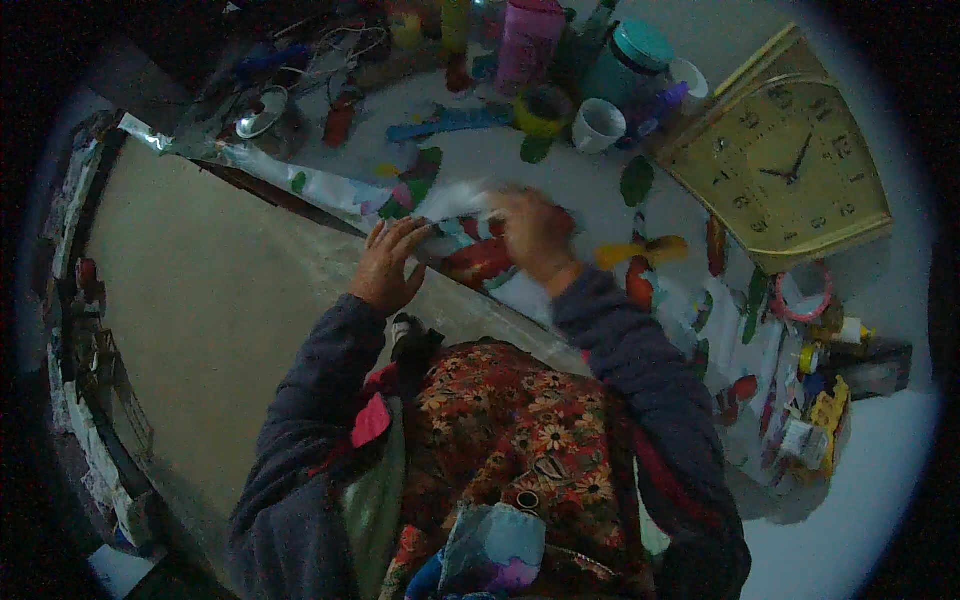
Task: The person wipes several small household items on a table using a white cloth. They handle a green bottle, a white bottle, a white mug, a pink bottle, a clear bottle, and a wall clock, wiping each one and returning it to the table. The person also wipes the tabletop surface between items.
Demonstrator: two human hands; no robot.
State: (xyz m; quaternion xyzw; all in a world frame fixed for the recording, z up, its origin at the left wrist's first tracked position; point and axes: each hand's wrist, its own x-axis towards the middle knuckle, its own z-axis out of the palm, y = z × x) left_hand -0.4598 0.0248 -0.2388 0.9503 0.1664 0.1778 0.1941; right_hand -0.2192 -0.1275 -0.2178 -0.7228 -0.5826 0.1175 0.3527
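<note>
My left hand (390,262) lies palm down at the near edge of the table, its fingers on the edge and its thumb spread apart. My right hand (532,236) is over the table just to the right, blurred by motion. Beside its fingers is a white, blurred thing (457,196), perhaps a cloth or thin sheet; whether the hand grips it I cannot tell. Beneath both hands is a pale table cover (322,184) printed with red, green and yellow shapes. A flower-patterned apron or garment (510,405) covers my front.
A square yellow clock (787,157) leans at the right. Behind my hands stand a white cup (598,125), a yellow mug (541,112), a teal-lidded jar (641,45) and a pink container (529,45). A pink-rimmed ring (802,291) and small items lie right. Bare floor (202,300) spreads left.
</note>
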